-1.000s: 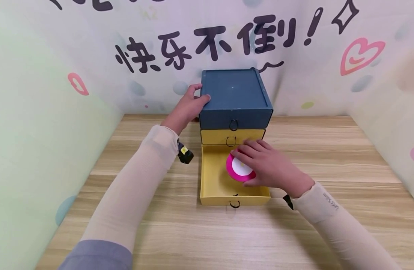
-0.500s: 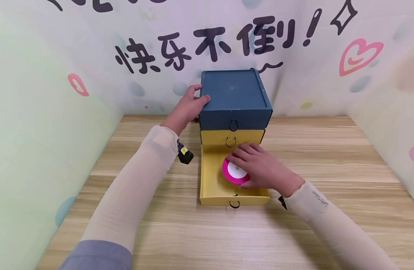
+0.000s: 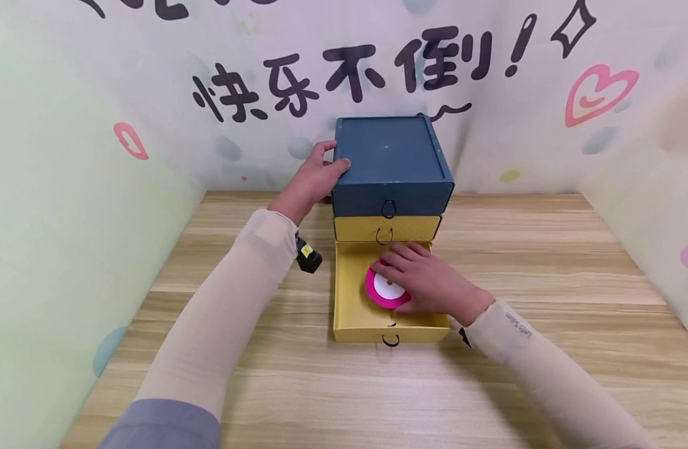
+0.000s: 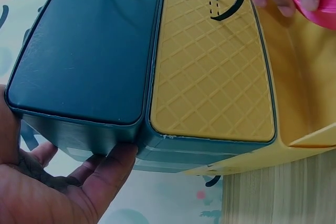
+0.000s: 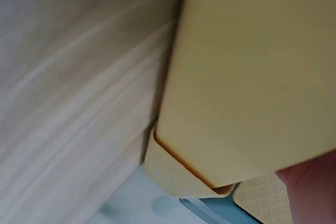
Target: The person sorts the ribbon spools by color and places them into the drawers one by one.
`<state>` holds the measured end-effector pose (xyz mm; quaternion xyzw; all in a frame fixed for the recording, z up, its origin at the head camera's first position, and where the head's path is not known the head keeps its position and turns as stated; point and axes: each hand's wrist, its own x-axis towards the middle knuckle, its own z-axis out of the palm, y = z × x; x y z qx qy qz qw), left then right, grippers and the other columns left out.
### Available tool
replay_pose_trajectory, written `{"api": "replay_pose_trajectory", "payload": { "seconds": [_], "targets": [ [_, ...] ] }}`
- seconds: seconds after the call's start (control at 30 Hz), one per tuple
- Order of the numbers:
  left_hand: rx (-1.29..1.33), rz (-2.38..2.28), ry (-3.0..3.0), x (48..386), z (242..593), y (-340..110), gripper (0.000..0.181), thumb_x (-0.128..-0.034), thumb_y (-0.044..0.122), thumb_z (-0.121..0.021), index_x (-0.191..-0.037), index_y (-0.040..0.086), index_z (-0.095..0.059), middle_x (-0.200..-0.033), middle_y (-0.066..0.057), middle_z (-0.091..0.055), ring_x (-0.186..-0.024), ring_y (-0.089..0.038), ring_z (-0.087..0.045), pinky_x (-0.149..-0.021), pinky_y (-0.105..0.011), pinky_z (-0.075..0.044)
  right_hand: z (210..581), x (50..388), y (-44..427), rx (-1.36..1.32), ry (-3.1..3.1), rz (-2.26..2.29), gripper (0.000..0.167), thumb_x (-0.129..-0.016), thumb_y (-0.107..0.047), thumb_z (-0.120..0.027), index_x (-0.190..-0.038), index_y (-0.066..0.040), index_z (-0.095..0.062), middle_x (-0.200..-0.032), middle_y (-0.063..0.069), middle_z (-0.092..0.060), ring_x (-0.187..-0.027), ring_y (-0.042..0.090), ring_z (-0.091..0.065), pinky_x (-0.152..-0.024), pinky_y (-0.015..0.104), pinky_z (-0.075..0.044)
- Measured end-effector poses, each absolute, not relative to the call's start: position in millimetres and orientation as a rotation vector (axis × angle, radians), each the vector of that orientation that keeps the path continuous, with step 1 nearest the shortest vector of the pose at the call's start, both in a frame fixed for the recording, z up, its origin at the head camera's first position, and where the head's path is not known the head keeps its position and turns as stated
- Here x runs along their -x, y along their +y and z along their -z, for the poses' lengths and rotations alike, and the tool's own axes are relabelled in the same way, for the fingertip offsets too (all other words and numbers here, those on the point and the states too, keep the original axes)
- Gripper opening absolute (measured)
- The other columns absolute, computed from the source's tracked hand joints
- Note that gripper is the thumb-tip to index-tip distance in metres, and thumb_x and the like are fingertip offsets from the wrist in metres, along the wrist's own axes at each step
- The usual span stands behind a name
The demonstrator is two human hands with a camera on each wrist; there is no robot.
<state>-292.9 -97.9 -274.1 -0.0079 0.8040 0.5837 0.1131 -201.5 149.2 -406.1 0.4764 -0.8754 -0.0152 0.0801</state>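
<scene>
A stacked drawer unit [image 3: 391, 149] has a dark blue top drawer and a yellow one below it, both pushed in. The bottom yellow drawer [image 3: 352, 293] is pulled out towards me. My left hand [image 3: 312, 181] rests against the unit's upper left side, thumb at the top edge; in the left wrist view its fingers touch the blue side wall. My right hand [image 3: 433, 280] grips a roll of pink ribbon [image 3: 377, 293] with a white centre, inside the pulled-out drawer. The right wrist view shows mostly the drawer's outer wall [image 5: 252, 77] and a bit of the hand.
The unit stands on a wood-grain table [image 3: 265, 374] close to a printed backdrop [image 3: 265, 149]. Black loop handles [image 3: 390, 340] stick out from the drawer fronts. Pale side panels [image 3: 68, 218] border the table left and right.
My right hand has moved left and slightly down with the ribbon roll, further into the pulled-out drawer. The left hand and the drawer unit have stayed in place.
</scene>
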Motion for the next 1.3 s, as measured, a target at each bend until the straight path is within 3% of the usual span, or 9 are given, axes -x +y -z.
{"api": "replay_pose_trajectory", "payload": {
  "seconds": [0.63,1.3],
  "targets": [
    [0.045,-1.673,2.397,292.2,272.6,-97.2,0.061,-0.1021,0.038,-0.054,-0.156,0.032,-0.024,-0.147,-0.007,-0.043,-0.122,-0.028,-0.053,-0.097,-0.048,-0.048,412.1,205.5,142.6,-1.440,-2.737,0.067,0.090,-0.077,-0.057,-0.079,-0.150,-0.017,-0.044,-0.148,0.008,-0.046,-0.141,0.033,-0.030,-0.116,0.054,-0.022],
    [0.039,-1.686,2.390,291.8,273.2,-97.2,0.061,-0.1022,0.038,-0.054,-0.155,0.031,-0.024,-0.147,-0.007,-0.042,-0.122,-0.029,-0.053,-0.096,-0.049,-0.049,413.9,205.7,142.7,-1.398,-2.798,0.091,0.093,-0.078,-0.060,-0.076,-0.152,-0.018,-0.041,-0.151,0.007,-0.043,-0.144,0.033,-0.028,-0.114,0.056,-0.025]
  ]
}}
